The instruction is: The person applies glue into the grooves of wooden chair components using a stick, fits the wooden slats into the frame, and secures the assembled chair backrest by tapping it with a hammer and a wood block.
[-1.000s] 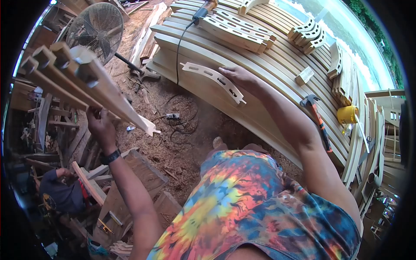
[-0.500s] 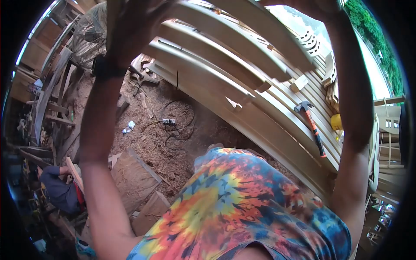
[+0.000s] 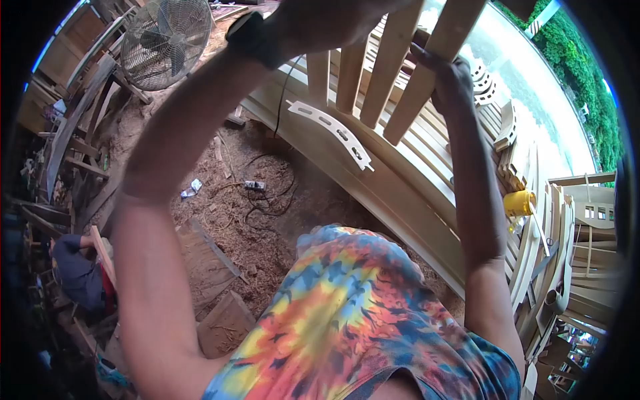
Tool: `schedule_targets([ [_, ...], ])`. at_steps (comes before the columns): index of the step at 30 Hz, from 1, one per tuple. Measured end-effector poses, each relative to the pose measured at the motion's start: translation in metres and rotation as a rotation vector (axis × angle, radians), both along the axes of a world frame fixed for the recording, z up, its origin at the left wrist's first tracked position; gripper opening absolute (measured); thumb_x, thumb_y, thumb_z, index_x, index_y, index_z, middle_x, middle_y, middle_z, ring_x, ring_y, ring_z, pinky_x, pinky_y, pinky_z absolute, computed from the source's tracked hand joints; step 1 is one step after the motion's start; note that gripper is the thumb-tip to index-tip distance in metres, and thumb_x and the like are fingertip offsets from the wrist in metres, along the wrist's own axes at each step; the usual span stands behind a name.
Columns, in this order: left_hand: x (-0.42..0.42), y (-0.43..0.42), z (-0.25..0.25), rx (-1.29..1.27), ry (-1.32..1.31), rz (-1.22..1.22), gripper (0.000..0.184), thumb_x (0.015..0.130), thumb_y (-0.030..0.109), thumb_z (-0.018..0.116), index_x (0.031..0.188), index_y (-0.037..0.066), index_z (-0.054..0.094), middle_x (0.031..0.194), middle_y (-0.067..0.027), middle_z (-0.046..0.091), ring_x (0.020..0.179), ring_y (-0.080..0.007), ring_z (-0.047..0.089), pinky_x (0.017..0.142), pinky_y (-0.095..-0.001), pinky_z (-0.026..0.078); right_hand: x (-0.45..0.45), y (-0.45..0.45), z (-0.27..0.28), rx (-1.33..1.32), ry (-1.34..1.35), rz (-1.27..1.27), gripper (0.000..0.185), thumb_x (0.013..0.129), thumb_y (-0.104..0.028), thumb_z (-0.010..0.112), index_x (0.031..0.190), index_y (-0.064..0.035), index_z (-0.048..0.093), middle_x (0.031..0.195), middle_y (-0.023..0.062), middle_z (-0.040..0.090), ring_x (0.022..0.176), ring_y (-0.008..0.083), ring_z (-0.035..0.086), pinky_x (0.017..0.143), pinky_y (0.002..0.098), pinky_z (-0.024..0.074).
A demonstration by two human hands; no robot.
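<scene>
Several pale wooden slats (image 3: pixel 393 67), spaced apart side by side, are held up over the workbench; their upper ends leave the top of the view. My right hand (image 3: pixel 455 83) is wrapped round the rightmost slat, fingers showing on its far side. My left hand (image 3: pixel 327 27), with a dark band on the wrist, closes over the slats' upper part, its fingertips partly cut off by the frame edge. Below the slat ends, a curved wooden piece with slots (image 3: pixel 333 133) lies on the near side of the slatted bench surface (image 3: pixel 427 193).
A wire-cage fan (image 3: pixel 167 43) stands at upper left. Cable and a socket block (image 3: pixel 255 185) lie on the shavings-covered floor. A yellow container (image 3: pixel 519 203) and stacked curved wood pieces (image 3: pixel 512 157) are at right. Another person (image 3: pixel 80 273) is at lower left.
The slats have swung from a slanting, sideways position to nearly upright. My left hand moved right and my right hand moved down and left. The slotted piece is uncovered; the hammer is now hidden.
</scene>
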State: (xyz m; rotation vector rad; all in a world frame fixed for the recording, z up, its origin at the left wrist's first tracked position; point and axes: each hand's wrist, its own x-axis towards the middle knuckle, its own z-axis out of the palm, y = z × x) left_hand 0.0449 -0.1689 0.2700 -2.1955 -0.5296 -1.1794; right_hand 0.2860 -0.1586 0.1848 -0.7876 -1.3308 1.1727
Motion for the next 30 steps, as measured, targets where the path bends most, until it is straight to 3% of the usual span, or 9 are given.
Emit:
schedule_targets([
  [2,-0.027,-0.002,-0.021,0.082,-0.167,0.123,0.051,0.088,0.031,0.075,0.122,-0.002,0.057,0.119,-0.0143,0.062,0.117,-0.0281,0.058,0.102,-0.0407,0.047,-0.006,-0.002,-0.021,0.001,0.106,0.002,0.041,0.083,-0.009,0.079,0.120,0.0043,0.067,0.110,0.0148,0.071,0.095,0.0222,0.070,0.082,0.0360,0.0601],
  [5,-0.036,0.035,-0.071,-0.690,-0.770,0.038,0.062,0.085,0.037,0.080,0.124,-0.003,0.054,0.112,-0.0115,0.064,0.107,-0.0201,0.061,0.091,-0.0357,0.052,-0.013,0.002,-0.050,0.019,0.127,-0.039,0.044,0.084,-0.009,0.079,0.123,0.0043,0.065,0.111,0.0145,0.071,0.095,0.0222,0.070,0.081,0.0362,0.0607],
  [7,-0.041,0.053,-0.098,-1.164,-0.834,-0.529,0.059,0.086,0.036,0.080,0.125,0.000,0.053,0.106,-0.0063,0.066,0.094,-0.0121,0.063,0.075,-0.0311,0.055,-0.025,0.006,-0.062,0.019,0.130,-0.043,0.044,0.084,-0.009,0.078,0.124,0.0042,0.065,0.112,0.0141,0.071,0.095,0.0220,0.070,0.081,0.0360,0.0606],
  [8,-0.043,0.062,-0.113,-1.226,-0.901,-0.519,0.049,0.087,0.033,0.080,0.119,0.003,0.059,0.096,-0.0034,0.068,0.077,-0.0097,0.064,0.060,-0.0258,0.053,-0.030,0.006,-0.065,0.021,0.139,-0.036,0.042,0.084,-0.008,0.078,0.122,0.0042,0.066,0.111,0.0131,0.071,0.095,0.0209,0.070,0.080,0.0347,0.0605],
  [9,-0.044,0.063,-0.120,-1.305,-1.018,-0.521,0.037,0.087,0.030,0.080,0.107,0.004,0.064,0.084,-0.0005,0.067,0.066,-0.0092,0.063,0.055,-0.0243,0.051,-0.033,0.008,-0.071,0.033,0.123,-0.037,0.041,0.084,-0.008,0.078,0.121,0.0043,0.067,0.111,0.0128,0.071,0.095,0.0205,0.070,0.080,0.0345,0.0604],
  [11,-0.045,0.070,-0.132,-1.306,-1.053,-0.485,0.028,0.087,0.028,0.080,0.094,0.005,0.067,0.077,0.0007,0.066,0.063,-0.0096,0.062,0.055,-0.0247,0.051,-0.037,0.012,-0.085,0.054,0.092,-0.042,0.039,0.084,-0.007,0.077,0.120,0.0043,0.067,0.110,0.0123,0.072,0.094,0.0198,0.070,0.080,0.0339,0.0602],
  [14,-0.050,0.075,-0.149,-1.207,-0.985,-0.398,0.026,0.087,0.026,0.081,0.091,0.005,0.068,0.075,0.0001,0.067,0.063,-0.0088,0.061,0.054,-0.0243,0.049,-0.040,0.009,-0.093,0.021,0.083,-0.062,0.039,0.083,-0.007,0.078,0.119,0.0030,0.069,0.107,0.0121,0.072,0.094,0.0188,0.069,0.081,0.0333,0.0594],
  [24,-0.053,0.067,-0.163,-1.155,-1.041,-0.349,0.021,0.089,0.024,0.078,0.095,0.006,0.070,0.079,0.0029,0.067,0.070,-0.0080,0.060,0.064,-0.0248,0.047,-0.046,0.003,-0.101,0.056,0.021,-0.086,0.041,0.082,-0.008,0.079,0.120,0.0037,0.068,0.105,0.0121,0.073,0.091,0.0167,0.068,0.084,0.0296,0.0545],
  [30,-0.060,0.094,-0.185,-1.171,-0.989,-0.591,0.017,0.090,0.022,0.076,0.094,0.006,0.071,0.079,0.0034,0.066,0.071,-0.0070,0.059,0.064,-0.0247,0.046,-0.049,0.001,-0.103,0.029,0.003,-0.117,0.039,0.082,-0.009,0.080,0.118,0.0035,0.070,0.103,0.0107,0.073,0.089,0.0150,0.068,0.082,0.0296,0.0545],
])
